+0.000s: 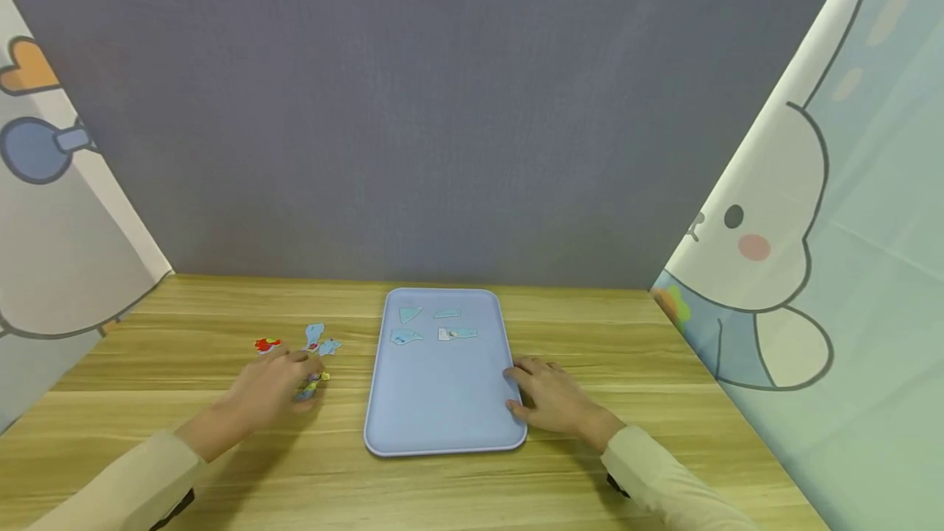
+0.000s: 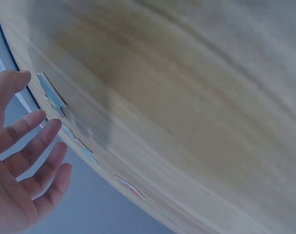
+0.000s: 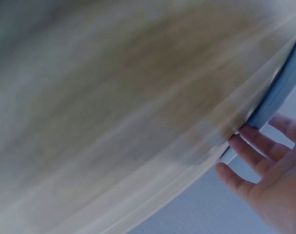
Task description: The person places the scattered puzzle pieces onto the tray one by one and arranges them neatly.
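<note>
My left hand (image 1: 274,388) reaches over the table left of the tray, its fingers apart and slightly bent with nothing between them in the left wrist view. Close by its fingertips lies a blue-and-yellow puzzle piece (image 1: 310,388), partly hidden by the hand. Just beyond are light blue pieces (image 1: 315,333) and a red piece (image 1: 267,344). My right hand (image 1: 549,396) rests at the right side of the pale blue tray (image 1: 446,408), its fingertips on the rim. Several light blue pieces (image 1: 458,333) lie flat in the far half of the tray.
The wooden table (image 1: 590,326) runs back to a grey upright panel (image 1: 413,121). Cartoon-printed cloths hang at the left (image 1: 66,244) and right (image 1: 833,269) sides.
</note>
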Available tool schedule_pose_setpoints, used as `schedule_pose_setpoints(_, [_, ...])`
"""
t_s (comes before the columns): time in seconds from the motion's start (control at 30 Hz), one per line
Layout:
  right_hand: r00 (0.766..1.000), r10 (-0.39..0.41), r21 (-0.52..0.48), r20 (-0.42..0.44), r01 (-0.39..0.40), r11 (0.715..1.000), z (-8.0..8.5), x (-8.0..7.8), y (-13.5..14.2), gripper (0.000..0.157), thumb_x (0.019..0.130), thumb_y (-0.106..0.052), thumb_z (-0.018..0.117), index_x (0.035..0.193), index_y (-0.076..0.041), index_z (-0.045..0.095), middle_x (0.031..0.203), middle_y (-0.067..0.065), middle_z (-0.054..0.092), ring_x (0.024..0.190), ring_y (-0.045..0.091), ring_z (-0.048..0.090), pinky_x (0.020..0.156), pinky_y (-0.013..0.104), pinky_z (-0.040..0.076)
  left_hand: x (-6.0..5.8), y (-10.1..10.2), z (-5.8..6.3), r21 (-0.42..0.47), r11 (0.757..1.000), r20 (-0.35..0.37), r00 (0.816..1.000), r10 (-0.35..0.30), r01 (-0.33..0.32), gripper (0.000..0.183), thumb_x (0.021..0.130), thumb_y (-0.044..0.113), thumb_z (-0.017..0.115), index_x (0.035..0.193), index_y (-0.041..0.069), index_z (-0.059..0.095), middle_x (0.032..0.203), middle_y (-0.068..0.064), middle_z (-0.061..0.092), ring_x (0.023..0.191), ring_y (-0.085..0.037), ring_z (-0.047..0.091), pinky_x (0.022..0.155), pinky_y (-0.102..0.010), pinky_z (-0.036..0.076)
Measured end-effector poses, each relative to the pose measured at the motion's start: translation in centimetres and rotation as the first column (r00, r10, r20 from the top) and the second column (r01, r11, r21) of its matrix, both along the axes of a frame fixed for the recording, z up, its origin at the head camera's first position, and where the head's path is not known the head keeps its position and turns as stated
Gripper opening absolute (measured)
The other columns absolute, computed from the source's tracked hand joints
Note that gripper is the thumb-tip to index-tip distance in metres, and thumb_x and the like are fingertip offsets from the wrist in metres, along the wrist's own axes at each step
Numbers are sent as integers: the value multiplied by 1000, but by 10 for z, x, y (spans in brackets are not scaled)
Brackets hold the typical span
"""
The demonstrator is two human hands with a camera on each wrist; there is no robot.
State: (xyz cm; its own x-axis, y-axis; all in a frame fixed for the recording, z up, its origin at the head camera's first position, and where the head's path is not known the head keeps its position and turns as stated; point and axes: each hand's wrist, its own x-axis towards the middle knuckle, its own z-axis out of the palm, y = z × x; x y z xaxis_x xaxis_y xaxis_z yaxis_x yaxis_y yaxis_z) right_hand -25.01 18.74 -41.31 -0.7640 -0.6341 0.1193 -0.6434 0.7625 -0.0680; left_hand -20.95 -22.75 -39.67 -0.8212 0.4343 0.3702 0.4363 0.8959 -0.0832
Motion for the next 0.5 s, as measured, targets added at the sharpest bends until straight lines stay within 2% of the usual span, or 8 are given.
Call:
schedule_pose_setpoints(0.13, [1000,3,3,-3,-3,1000,0,-1,0,46,87,-39,57,123,-9,55,127,12,52,119,30,48,92,54,42,4,-1,-2,18,1000,22,1000,20,-20,31,62,32,79,87,17,67,82,6,64,70,-15,49,44,-21,38])
schedule_pose_setpoints(0.3, [1000,4,7,-9,-4,1000,-1,-1,0,46,87,-39,57,122,-9,55,127,12,52,119,30,48,92,53,42,7,-2,-5,65,998,48,999,25,-29,28,64,29,78,87,18,66,86,6,65,75,-16,53,47,-22,41])
schedule_pose_setpoints(0.5, [1000,4,0,-2,-4,1000,-1,-1,1,46,87,-38,57,122,-9,55,127,12,52,118,30,48,93,54,42,9,-3,-7,80,997,72,997,16,-22,27,66,26,78,88,19,66,87,5,64,73,-14,55,48,-21,44])
